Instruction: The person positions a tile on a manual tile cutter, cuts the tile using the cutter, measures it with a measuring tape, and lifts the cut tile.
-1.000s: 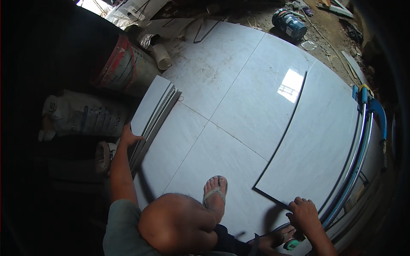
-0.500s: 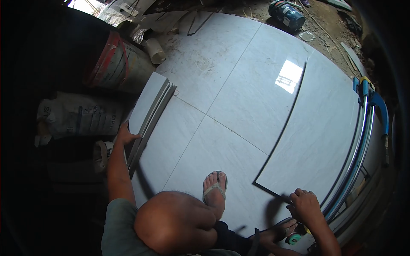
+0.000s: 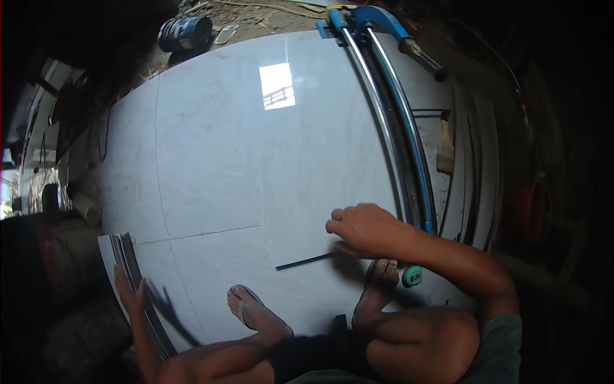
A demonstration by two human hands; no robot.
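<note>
My left hand [image 3: 130, 291] is at a stack of narrow tile strips [image 3: 121, 256] standing at the left, its fingers stretched and thumb apart. My right hand [image 3: 366, 229] hangs over the near edge of a large pale tile [image 3: 320, 173], with its fingers curled. Whatever lies inside those fingers is hidden. A dark line [image 3: 304, 261] runs along the tile's near edge up to this hand. Just right of the tile lies a blue tile cutter [image 3: 390, 115] with two metal rails. A green tape measure [image 3: 412, 276] sits near my right foot.
Marbled floor tiles [image 3: 204, 147] spread ahead of my sandalled feet [image 3: 249, 307]. A dark bucket [image 3: 185, 33] lies on its side on bare dirt at the back. A brush-like tool [image 3: 445, 150] and long strips [image 3: 476, 173] are beyond the cutter. Dim containers [image 3: 70, 256] stand at the left.
My view has swung to the right, so the cutter appears nearer the middle. My left hand's fingers have opened out along the strips. My right hand stays by the tile's near edge, fingers curled.
</note>
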